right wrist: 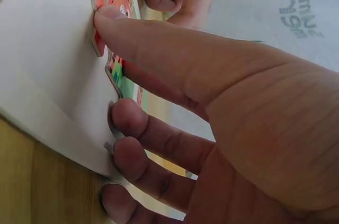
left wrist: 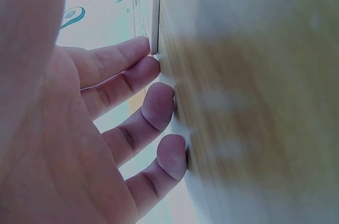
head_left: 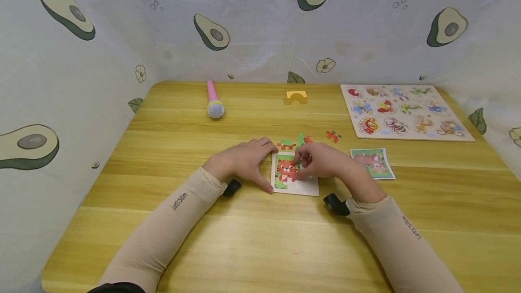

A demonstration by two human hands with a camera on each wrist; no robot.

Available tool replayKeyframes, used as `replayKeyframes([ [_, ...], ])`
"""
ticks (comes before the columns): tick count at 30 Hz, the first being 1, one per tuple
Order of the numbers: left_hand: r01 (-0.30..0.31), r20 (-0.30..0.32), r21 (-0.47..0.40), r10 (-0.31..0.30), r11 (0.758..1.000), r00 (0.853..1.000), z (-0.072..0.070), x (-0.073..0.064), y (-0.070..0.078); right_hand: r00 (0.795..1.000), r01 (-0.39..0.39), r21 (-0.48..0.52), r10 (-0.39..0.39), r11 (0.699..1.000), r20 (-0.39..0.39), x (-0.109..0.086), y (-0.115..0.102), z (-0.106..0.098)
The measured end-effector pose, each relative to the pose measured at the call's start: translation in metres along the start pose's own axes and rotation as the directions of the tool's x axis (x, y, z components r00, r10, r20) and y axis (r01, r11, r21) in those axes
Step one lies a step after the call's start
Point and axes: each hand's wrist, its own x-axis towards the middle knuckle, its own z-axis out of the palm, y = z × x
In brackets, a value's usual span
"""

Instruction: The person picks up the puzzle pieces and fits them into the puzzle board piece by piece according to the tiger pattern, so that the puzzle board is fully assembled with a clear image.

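Observation:
A small jigsaw board [head_left: 303, 187] lies on the table, its left part filled with a tiger picture [head_left: 285, 171] and its right part bare. My left hand [head_left: 249, 159] steadies the board's left side, fingers extended, with the thumb at the near corner and fingertips at the far one. Over the board, my right hand [head_left: 321, 159] pinches a red puzzle piece [right wrist: 98, 46] between thumb and index finger, right against the assembled part. In the right wrist view its other fingertips rest on the board's white surface and near its edge.
Loose puzzle pieces [head_left: 286, 145] lie just beyond the board, with another red piece [head_left: 333, 136] farther right. A picture card [head_left: 372, 162] sits to the right, below a large insect puzzle board [head_left: 407, 112]. A toy microphone [head_left: 215, 103] and a yellow arch block [head_left: 296, 96] stand at the back.

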Motion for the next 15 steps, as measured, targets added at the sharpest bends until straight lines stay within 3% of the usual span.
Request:
replayKeyframes([
  [5,0.005,0.003,0.014,-0.005,1.0,1.0,0.0,-0.002,0.0,0.996,0.086,0.018,-0.086,0.996,0.016,-0.001,0.006,-0.005],
  [8,0.002,0.001,0.012,-0.002,1.0,1.0,0.0,-0.002,0.0,0.993,0.122,0.053,-0.121,0.991,-0.012,-0.007,0.011,-0.014],
  [15,0.0,0.0,0.005,0.0,1.0,1.0,0.002,0.0,-0.001,0.99,0.027,0.039,-0.021,0.999,-0.141,-0.021,0.024,-0.036],
])
